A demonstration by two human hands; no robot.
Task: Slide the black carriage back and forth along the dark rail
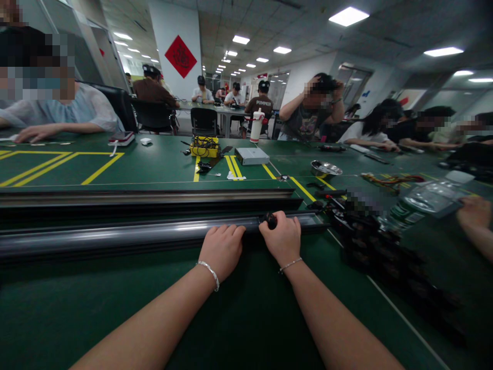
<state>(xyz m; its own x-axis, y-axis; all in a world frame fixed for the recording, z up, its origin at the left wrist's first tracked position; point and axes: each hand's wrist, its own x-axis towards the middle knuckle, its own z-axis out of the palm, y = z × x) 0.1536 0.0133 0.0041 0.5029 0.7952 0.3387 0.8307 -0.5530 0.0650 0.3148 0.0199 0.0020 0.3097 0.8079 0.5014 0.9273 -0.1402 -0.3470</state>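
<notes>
A long dark metal rail (115,239) lies across the green table (239,318) in front of me. My left hand (222,250) rests on the rail's near edge with its fingers curled over it. My right hand (282,237) is closed on a small black part (270,220) sitting on the rail, near its right end. A second long dark rail (146,198) lies parallel just behind the first.
A pile of small black parts (385,252) lies to the right, beside a clear plastic bottle (423,203) and another person's hand (475,213). Farther back are a metal bowl (325,168), a white box (251,155) and a yellow tray (205,147). Several people sit around the tables.
</notes>
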